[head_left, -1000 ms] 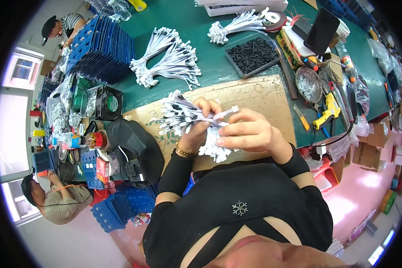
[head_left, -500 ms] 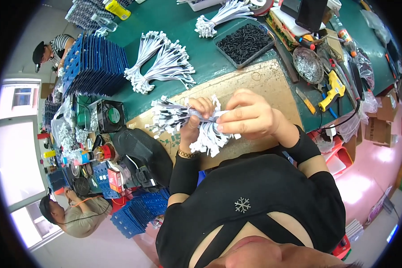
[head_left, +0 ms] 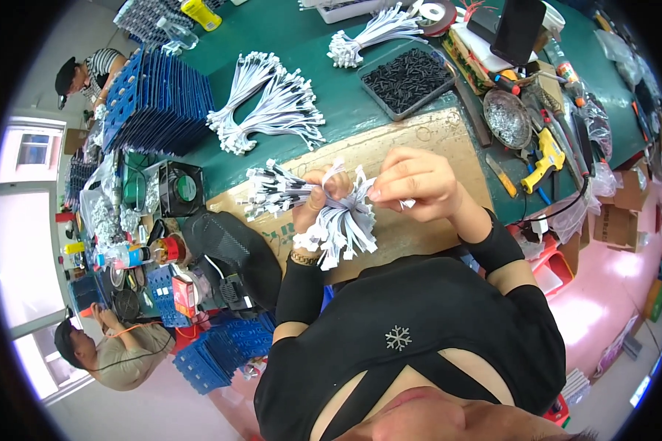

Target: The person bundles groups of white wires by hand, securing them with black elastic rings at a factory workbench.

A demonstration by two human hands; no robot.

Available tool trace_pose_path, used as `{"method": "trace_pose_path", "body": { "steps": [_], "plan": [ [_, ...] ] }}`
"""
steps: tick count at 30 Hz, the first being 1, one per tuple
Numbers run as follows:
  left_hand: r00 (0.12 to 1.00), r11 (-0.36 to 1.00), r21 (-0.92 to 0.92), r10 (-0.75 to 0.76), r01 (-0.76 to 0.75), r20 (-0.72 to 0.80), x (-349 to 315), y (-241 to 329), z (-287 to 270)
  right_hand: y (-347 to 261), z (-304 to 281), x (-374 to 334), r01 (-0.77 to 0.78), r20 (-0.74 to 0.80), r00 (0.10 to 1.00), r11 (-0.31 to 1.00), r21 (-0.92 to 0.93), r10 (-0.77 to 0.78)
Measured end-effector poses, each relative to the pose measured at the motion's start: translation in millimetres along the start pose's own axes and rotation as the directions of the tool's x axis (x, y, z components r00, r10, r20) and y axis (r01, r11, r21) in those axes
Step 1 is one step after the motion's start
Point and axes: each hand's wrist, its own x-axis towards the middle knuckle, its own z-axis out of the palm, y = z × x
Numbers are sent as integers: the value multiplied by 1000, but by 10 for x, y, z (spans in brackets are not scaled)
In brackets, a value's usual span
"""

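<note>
Head view: left hand [head_left: 318,209] is closed around a bundle of short white cable leads [head_left: 342,224], gripping it at the waist so the connector ends fan out below and to either side of the fist. Right hand [head_left: 419,180] sits just beside it, fingertips pinched narrow on a few leads at the top of the same bundle; the two hands are nearly touching. Both hover above a cardboard sheet [head_left: 434,140] laid on the green counter [head_left: 331,103]. A second bunch of leads with dark tips [head_left: 272,192] lies just beyond the left hand on the cardboard. Farther past the hands: loose white lead bundles [head_left: 272,103], a tray of black parts [head_left: 408,77]. Judgement: to do this well, keep the left grip firm at the waist and have the right hand take only a few leads at a time, so the ends stay level.
</note>
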Motion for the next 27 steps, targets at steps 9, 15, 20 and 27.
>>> {"method": "trace_pose_path", "body": {
  "steps": [9,15,20,27],
  "plan": [
    [998,1000,-16,-6,5,-68,5,44,62,1384,-794,117,-652,-104,727,635,-414,679],
    [992,970,209,123,-120,1,-3,93,-105,1650,-598,112,-498,-83,701,403,-768,709],
    [995,980,181,96,-89,-29,8,75,-144,1564,-664,63,-458,-160,770,360,-813,618],
    [991,981,188,69,-47,-117,0,120,-68,713,-161,431,-515,-256,855,793,-326,450]
  ]
}}
